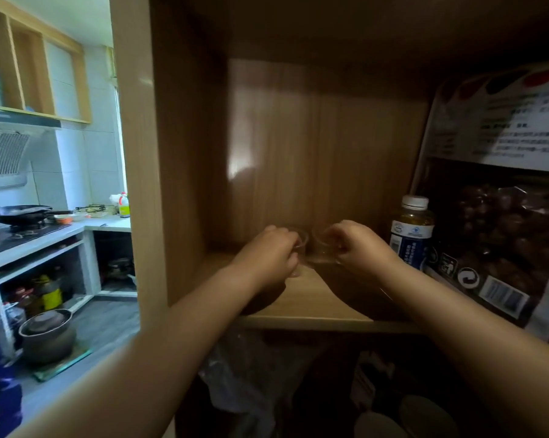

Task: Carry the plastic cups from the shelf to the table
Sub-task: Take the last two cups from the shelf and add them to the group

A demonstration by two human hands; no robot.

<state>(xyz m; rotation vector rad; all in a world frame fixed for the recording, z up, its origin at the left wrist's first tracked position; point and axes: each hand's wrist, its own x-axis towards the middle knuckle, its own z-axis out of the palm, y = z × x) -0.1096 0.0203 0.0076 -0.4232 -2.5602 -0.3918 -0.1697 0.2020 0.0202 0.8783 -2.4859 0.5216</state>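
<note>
Two clear plastic cups stand side by side deep in the wooden shelf (311, 306) compartment. My left hand (268, 256) is closed around the left cup (301, 245). The right cup (322, 246) is gripped by my right hand (358, 248). Both cups are see-through and mostly hidden by my fingers. I cannot tell whether they rest on the board or are lifted off it. Both forearms reach in from below. The table is not in view.
A bottle with a white cap (411, 232) stands right of my right hand, next to a big bag of brown snacks (507, 245). The shelf's left wall (175, 172) is near my left arm. A kitchen counter with a wok (18, 213) lies at left.
</note>
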